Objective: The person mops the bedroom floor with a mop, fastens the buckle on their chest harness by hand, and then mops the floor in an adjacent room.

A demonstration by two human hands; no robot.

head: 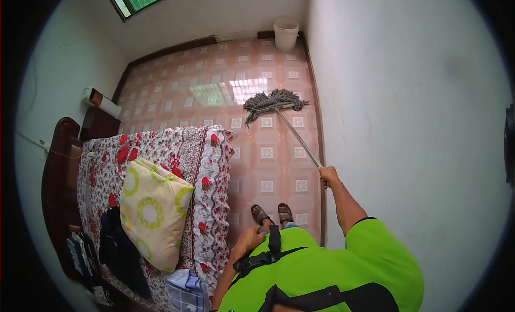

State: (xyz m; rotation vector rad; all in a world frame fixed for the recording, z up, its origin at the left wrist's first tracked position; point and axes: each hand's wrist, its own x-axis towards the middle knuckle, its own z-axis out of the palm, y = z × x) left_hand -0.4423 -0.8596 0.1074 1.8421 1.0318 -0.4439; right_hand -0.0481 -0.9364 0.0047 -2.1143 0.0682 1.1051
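My right hand [330, 177] is closed around the metal handle of a string mop [277, 100]. The handle slants up and left to the mop's wide head, whose grey strands lie on the pink patterned tile floor [266, 152] near the right wall. My left hand [251, 238] rests low at my body, beside the waist of my green shirt; its fingers are partly hidden, so whether it holds anything cannot be told.
A bed with a floral sheet [213, 215] stands at left, bearing a folded cream and green quilt [161, 215] and dark clothing [116, 247]. A white bucket [286, 35] stands in the far right corner. A dark nightstand [98, 123] is beyond the bed.
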